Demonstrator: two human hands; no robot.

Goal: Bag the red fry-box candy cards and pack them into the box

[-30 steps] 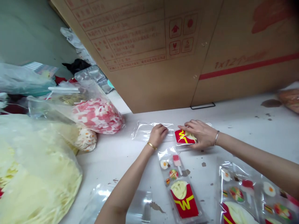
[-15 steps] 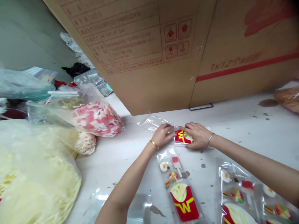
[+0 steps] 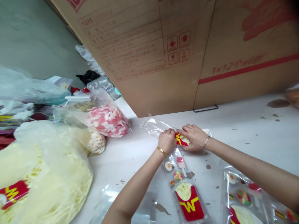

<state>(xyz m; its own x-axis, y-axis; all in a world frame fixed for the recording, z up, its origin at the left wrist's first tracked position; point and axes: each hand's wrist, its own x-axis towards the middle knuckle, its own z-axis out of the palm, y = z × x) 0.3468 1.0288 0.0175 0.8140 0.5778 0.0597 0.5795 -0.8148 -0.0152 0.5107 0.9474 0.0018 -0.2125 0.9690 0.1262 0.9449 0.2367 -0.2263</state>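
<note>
My left hand (image 3: 167,142), with a gold bracelet, has its fingers curled onto a clear plastic bag (image 3: 153,126) at its left part. Inside that bag lies a red toy fries carton (image 3: 180,139) with a yellow W and pale fries. My right hand (image 3: 195,137), with a silver bracelet, grips the same bag from the right, fingers over the top and thumb below. Part of the carton is covered by my fingers. Just below lies a filled clear pack (image 3: 189,202) with a fries carton, a small ice lolly (image 3: 180,162) and a fried egg (image 3: 168,166).
A large cardboard box (image 3: 149,93) stands behind my hands. At left are a big bag of pale fries pieces (image 3: 58,174), a bag of pink and white pieces (image 3: 108,121) and small egg pieces (image 3: 97,143). More filled packs (image 3: 243,199) lie at right, clear empty bags (image 3: 142,208) at front.
The view has shifted a little, so most things sit further right and lower. My left hand's fingers have curled in more tightly at the bag beside the carton.
</note>
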